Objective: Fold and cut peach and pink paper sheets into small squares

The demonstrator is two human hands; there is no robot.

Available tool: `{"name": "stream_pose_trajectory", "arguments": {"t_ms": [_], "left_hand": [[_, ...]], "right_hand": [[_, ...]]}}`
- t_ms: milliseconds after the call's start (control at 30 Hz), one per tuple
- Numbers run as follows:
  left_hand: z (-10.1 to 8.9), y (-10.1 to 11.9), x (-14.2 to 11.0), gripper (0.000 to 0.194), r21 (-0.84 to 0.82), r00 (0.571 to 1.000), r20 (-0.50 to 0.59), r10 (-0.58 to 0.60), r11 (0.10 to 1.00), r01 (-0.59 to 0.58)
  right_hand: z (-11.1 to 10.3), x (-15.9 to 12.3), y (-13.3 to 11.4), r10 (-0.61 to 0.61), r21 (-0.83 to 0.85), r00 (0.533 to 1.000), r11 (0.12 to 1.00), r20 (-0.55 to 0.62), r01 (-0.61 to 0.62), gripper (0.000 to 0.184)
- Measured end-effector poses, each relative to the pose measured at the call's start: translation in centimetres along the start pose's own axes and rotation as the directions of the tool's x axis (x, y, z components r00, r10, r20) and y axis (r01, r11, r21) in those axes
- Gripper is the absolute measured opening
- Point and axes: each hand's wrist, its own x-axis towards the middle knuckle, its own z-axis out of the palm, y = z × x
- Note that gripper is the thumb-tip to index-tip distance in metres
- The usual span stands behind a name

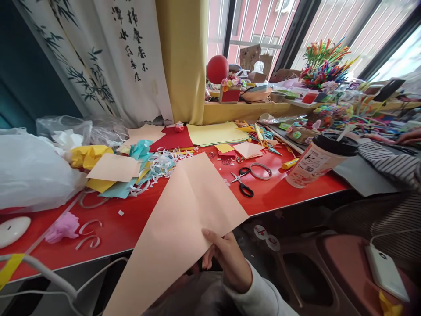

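A large sheet of peach-coloured paper [184,210] slants across the front of the red table, its lower corner hanging past the table edge. My right hand [223,248] pinches its near edge, thumb on top and fingers curled beneath. A faint crease runs through the upper part of the sheet. I do not see my left hand. Just right of the paper lie scissors with black handles [243,182], blades apart, and a roll of tape or ring [261,171].
Shredded paper strips [161,162] and loose coloured sheets [113,169] lie to the left, beside a white plastic bag [36,171]. A lidded drink cup [320,160] stands at the right. Beyond it shows another person's striped sleeve [388,160]. Yellow paper [213,134] lies at the back.
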Motion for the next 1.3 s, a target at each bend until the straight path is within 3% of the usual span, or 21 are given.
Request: {"name": "stream_pose_trajectory", "arguments": {"t_ms": [33, 67, 100, 133, 167, 200, 267, 333, 400, 433, 467, 500, 600, 733, 833, 967, 1167, 1300], "left_hand": [[0.6, 0.0, 0.3, 0.060, -0.079, 0.987, 0.146, 0.073, 0.995, -0.062], [1.2, 0.0, 0.5, 0.059, -0.200, 0.944, 0.287, 0.164, 0.974, -0.108], [1.8, 0.0, 0.8, 0.058, -0.333, 0.894, 0.376, 0.243, 0.936, -0.115], [2.4, 0.1, 0.9, 0.056, -0.444, 0.874, 0.398, 0.279, 0.892, -0.083], [2.9, 0.3, 1.0, 0.053, -0.522, 0.893, 0.368, 0.259, 0.852, -0.032], [3.4, 0.6, 1.0, 0.049, -0.568, 0.937, 0.298, 0.182, 0.822, 0.021], [4.1, 1.3, 0.9, 0.039, -0.600, 0.977, 0.212, 0.019, 0.792, 0.114], [4.3, 2.0, 0.8, 0.031, -0.596, 0.986, 0.136, -0.100, 0.787, 0.162], [3.9, 2.5, 0.9, 0.029, -0.596, 0.984, 0.052, -0.171, 0.785, 0.168], [3.7, 2.6, 1.1, 0.029, -0.598, 0.981, 0.017, -0.192, 0.785, 0.164], [3.4, 2.6, 1.2, 0.029, -0.597, 0.979, -0.005, -0.203, 0.786, 0.160], [3.1, 2.6, 1.4, 0.029, -0.597, 0.978, -0.018, -0.207, 0.787, 0.156], [2.8, 2.5, 1.9, 0.032, -0.602, 0.977, -0.027, -0.210, 0.784, 0.152], [2.8, 2.7, 1.6, 0.032, -0.620, 0.980, -0.041, -0.196, 0.774, 0.129], [2.5, 2.9, 1.3, 0.035, -0.628, 0.984, -0.084, -0.154, 0.775, 0.068], [1.8, 3.1, 1.3, 0.046, -0.650, 0.973, -0.188, -0.136, 0.760, -0.019], [0.7, 2.6, 1.9, 0.048, -0.627, 0.965, -0.085, -0.248, 0.766, 0.142], [0.5, 2.5, 1.8, 0.049, -0.623, 0.968, -0.039, -0.249, 0.764, 0.171]], "right_hand": [[0.0, 0.3, 0.0, -0.042, -0.065, 0.999, 0.997, -0.016, 0.041, 0.043], [-0.1, 0.6, 0.1, -0.083, -0.133, 0.996, 0.988, -0.026, 0.079, 0.044], [-0.1, 0.8, 0.3, -0.115, -0.195, 0.993, 0.975, -0.027, 0.108, 0.046], [-0.2, 1.0, 0.5, -0.132, -0.245, 0.991, 0.961, -0.015, 0.124, 0.048], [-0.3, 1.1, 0.7, -0.133, -0.283, 0.991, 0.950, 0.008, 0.130, 0.051], [-0.6, 1.1, 0.8, -0.123, -0.310, 0.992, 0.942, 0.037, 0.128, 0.053], [-1.5, 0.8, 0.1, -0.088, -0.364, 0.991, 0.924, 0.100, 0.119, 0.053], [-3.5, 0.3, -2.0, -0.080, -0.428, 0.988, 0.895, 0.129, 0.128, 0.048], [-6.4, 0.3, -5.6, -0.180, -0.495, 0.982, 0.848, 0.064, 0.187, 0.043], [-8.1, 0.5, -7.6, -0.370, -0.669, 0.929, 0.692, -0.004, 0.272, 0.042], [-9.7, 1.1, -9.6, -0.545, -0.845, 0.838, 0.446, 0.006, 0.296, 0.043], [-11.1, 1.9, -11.4, -0.616, -0.954, 0.783, 0.174, 0.090, 0.246, 0.043], [-13.9, 5.4, -14.9, -0.558, -0.979, 0.810, -0.030, 0.182, 0.200, 0.033], [-14.3, 9.4, -14.7, -0.416, -0.971, 0.887, -0.204, 0.202, 0.126, 0.038], [-13.8, 10.1, -13.9, -0.333, -0.951, 0.921, -0.291, 0.201, 0.102, 0.039], [-13.4, 8.9, -14.2, -0.244, -0.931, 0.947, -0.347, 0.207, 0.114, 0.034], [-12.7, 6.0, -14.2, -0.137, -0.925, 0.961, -0.331, 0.241, 0.185, 0.028], [-12.0, 3.9, -12.8, -0.195, -0.947, 0.967, -0.305, 0.163, 0.099, 0.029]]}}
